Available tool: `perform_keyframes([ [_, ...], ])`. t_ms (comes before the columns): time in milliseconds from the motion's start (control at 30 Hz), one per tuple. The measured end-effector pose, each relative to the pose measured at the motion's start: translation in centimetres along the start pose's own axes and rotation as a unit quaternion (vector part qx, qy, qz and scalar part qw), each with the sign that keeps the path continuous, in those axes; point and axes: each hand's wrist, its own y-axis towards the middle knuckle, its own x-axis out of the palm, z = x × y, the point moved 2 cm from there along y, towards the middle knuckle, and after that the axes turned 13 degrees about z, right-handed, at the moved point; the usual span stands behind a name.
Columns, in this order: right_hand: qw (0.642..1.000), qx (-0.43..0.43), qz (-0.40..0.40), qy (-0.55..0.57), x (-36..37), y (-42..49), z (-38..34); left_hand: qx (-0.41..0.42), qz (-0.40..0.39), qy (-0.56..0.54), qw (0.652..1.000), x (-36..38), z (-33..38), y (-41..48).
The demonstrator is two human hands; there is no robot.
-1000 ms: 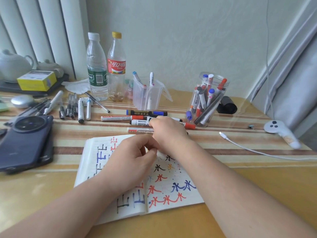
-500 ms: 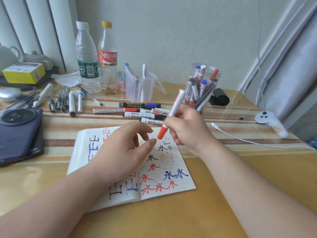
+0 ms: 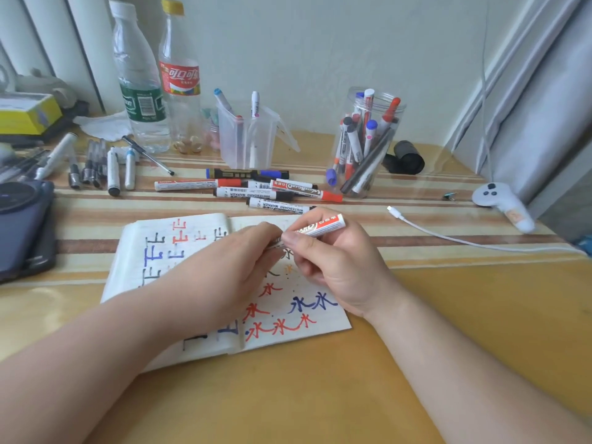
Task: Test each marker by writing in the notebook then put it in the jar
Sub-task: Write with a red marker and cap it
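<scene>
A red whiteboard marker (image 3: 320, 226) lies almost level above the open notebook (image 3: 198, 241), held between both hands. My right hand (image 3: 333, 267) grips its barrel, with the red rear end sticking out to the right. My left hand (image 3: 230, 270) closes on its left end, where the cap is hidden under the fingers. The notebook pages carry red, blue and black written characters. The clear jar (image 3: 368, 145) stands behind to the right, holding several markers. Several loose whiteboard markers (image 3: 256, 192) lie between the notebook and the jar.
Two plastic bottles (image 3: 141, 91) and a clear plastic container (image 3: 250, 136) with pens stand at the back. More pens (image 3: 112, 168) and a dark phone (image 3: 22, 225) lie at the left. A white cable (image 3: 448, 238), a white controller (image 3: 499, 200) and a black roll (image 3: 407, 157) are at the right.
The right hand picked a red marker from the pile, held it upright, then lowered it level over the notebook. The left hand has closed on its capped end.
</scene>
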Motion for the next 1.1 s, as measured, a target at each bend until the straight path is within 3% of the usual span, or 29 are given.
perform_keyframes([
  [467,0.998,-0.014,0.005,0.061,-0.4,0.0,-0.5,-0.008,0.041,-0.077,0.996,0.3,0.6,0.5],
  [533,0.998,-0.027,0.014,0.054,-0.6,-0.1,-0.5,-0.019,0.02,-0.091,0.995,0.3,0.2,0.4],
  [767,0.984,-0.028,0.162,0.073,-4.5,1.3,-2.1,-0.05,-0.061,-0.171,0.982,0.1,-0.2,-0.4],
  [833,0.989,-0.01,0.139,0.039,-5.5,1.3,-3.2,-0.054,-0.077,-0.175,0.98,0.1,-0.1,-0.4],
  [1000,0.993,0.099,-0.043,-0.047,-6.2,-1.3,-4.2,-0.057,-0.096,-0.181,0.977,-0.1,0.2,-0.7],
  [1100,0.988,0.13,-0.042,-0.077,-6.3,-3.6,-2.6,-0.057,-0.104,-0.173,0.978,-0.2,0.4,-0.8],
])
